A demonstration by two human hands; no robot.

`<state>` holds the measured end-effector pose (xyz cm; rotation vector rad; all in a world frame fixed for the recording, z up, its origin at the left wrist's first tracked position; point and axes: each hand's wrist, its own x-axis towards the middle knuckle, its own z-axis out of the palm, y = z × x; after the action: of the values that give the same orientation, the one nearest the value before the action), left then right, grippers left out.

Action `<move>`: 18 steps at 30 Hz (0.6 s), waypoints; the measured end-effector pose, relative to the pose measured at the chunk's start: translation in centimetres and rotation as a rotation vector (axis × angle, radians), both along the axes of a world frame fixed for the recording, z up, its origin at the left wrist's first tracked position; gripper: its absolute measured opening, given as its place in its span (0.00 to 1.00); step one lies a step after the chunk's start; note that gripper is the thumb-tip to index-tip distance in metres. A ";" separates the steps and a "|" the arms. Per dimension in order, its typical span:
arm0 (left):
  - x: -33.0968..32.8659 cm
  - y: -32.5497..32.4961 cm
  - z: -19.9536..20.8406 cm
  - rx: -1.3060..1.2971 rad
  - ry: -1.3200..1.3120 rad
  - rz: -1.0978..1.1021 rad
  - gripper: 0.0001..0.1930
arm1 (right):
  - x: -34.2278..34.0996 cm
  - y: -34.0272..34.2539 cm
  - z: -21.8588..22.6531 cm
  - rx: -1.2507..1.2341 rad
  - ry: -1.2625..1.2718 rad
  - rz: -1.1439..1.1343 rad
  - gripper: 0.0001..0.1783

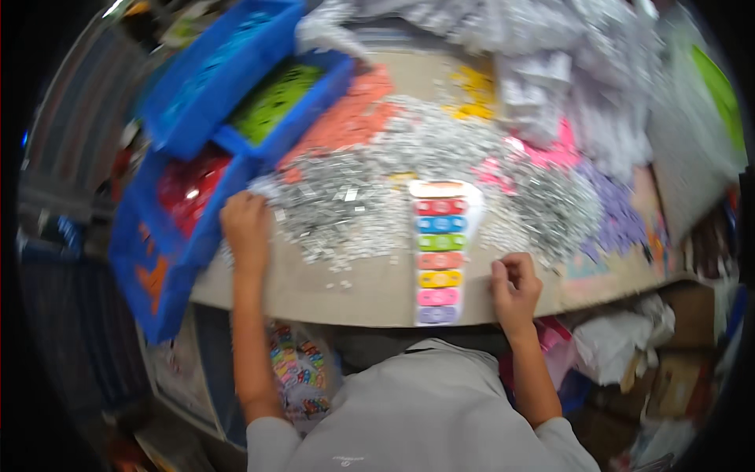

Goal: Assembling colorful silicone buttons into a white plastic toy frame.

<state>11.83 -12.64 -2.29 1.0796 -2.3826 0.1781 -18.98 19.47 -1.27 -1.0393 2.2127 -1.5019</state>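
Note:
A long white strip (442, 250) with a column of coloured bands, red, blue, green, coral, yellow, pink and purple, lies on the table in front of me. To its right, close to the table's front edge, is my right hand (517, 293), its thumb and fingers curled together; whatever they pinch is too small to make out. My left hand (246, 218) rests fingers-down beside the blue bins, at the left edge of a pile of shiny silver pieces (330, 197). Its fingers are drawn together, and their tips are hidden.
Blue bins (177, 263) at the left hold blue, green, red and orange pieces. Coral (354, 110), white (432, 138), yellow (474, 90), pink (554, 149) and purple (617, 216) heaps spread across the table. Clear plastic bags (543, 47) crowd the back. A bag of colourful pieces (303, 370) sits below the edge.

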 end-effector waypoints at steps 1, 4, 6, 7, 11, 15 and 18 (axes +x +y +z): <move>0.1 0.0 0.0 0.002 -0.006 -0.002 0.08 | -0.6 0.6 0.6 -0.009 0.178 -0.016 0.04; 0.2 0.6 1.2 -0.005 -0.045 -0.001 0.04 | -3.6 3.1 1.6 0.047 0.329 -0.236 0.05; -0.2 0.4 1.2 0.006 -0.052 -0.023 0.03 | -6.5 5.4 1.5 0.159 0.287 -0.417 0.05; -0.5 0.3 1.0 0.007 -0.072 -0.011 0.03 | -7.9 6.6 1.6 0.232 0.267 -0.492 0.06; -0.6 0.1 0.1 0.028 -0.098 0.054 0.04 | -11.3 10.1 0.6 0.387 0.311 -0.451 0.06; -0.7 0.8 0.7 -0.006 -0.053 0.104 0.06 | -11.3 8.9 0.8 0.337 0.244 -0.448 0.07; -0.3 0.8 0.9 0.011 -0.065 0.087 0.07 | -11.7 7.6 0.4 0.237 0.194 -0.422 0.06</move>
<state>11.54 -11.82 -1.37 1.2010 -2.3977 0.2339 -30.71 27.09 -0.87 -0.6981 2.8013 -1.2805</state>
